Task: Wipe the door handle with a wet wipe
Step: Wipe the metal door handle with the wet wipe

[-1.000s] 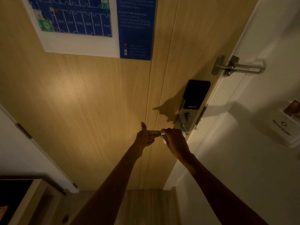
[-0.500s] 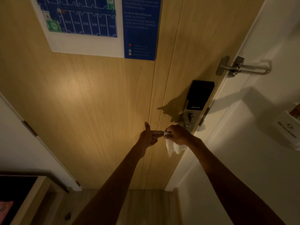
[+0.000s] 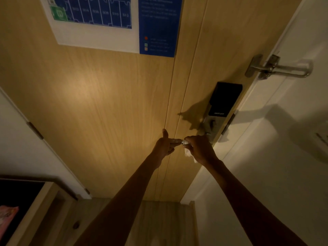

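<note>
Door (image 3: 110, 107): pale wood-grain laminate, matte, with two thin vertical grooves running down past your hands
Door handle (image 3: 182, 142): metal lever; only its rounded, shiny tip shows, between your two hands; the rest is hidden under your right hand
Wet wipe (image 3: 188, 153): white, soft, crumpled; bunched under your right palm, with creased scraps showing below and left of the fingers
Right hand (image 3: 200, 150): yours, curled over the lever with the wipe pressed against it, knuckles up
Left hand (image 3: 165, 145): yours, thumb raised, fingers pointing right; fingertips meet the lever's tip; whether they pinch it or only touch it, you cannot tell from here
Smart lock (image 3: 221, 103): tall plate just above the lever, glossy black rectangular panel on top, brushed metal below with a small turn knob
Swing-bar door guard (image 3: 278, 67): brushed steel U-shaped loop, upper right, bridging door edge and white frame
Evacuation plan (image 3: 113, 20): flat printed sheet, white border, blue floor grid and a blue text column; print too small to read
Floor (image 3: 159, 221): wood-look planks at the door's foot
</note>
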